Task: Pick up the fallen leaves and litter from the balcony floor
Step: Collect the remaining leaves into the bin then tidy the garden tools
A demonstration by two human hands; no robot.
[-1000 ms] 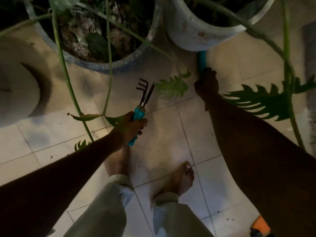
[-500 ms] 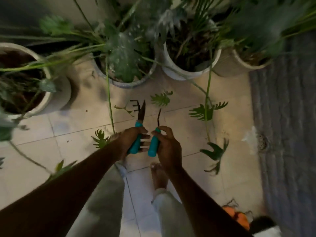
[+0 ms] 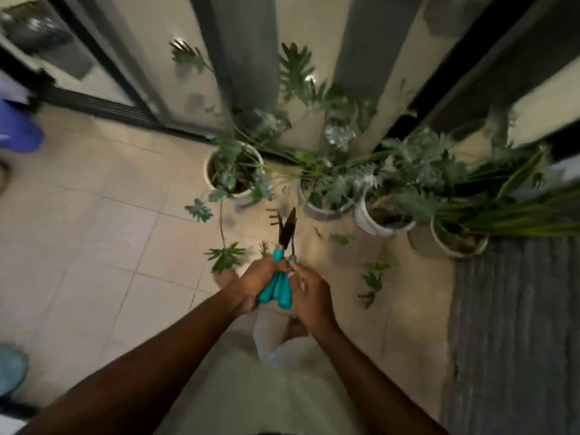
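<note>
My left hand grips a bundle of teal-handled garden tools: a small rake and a dark trowel blade stick up from it. My right hand holds the teal handles from the right side, so both hands meet on the bundle at waist height. Green leaves lie or hang over the tiled floor: one just left of my hands, a smaller one to the right, another lower right.
Several white pots with leafy plants stand along the railing ahead. A grey ribbed mat covers the floor on the right. A blue object sits at far left, a teal one at lower left.
I have stood up and the view has pulled back from the pots. My right hand lifted a teal-handled tool from beside a pot and brought it against the tools in my left hand.
</note>
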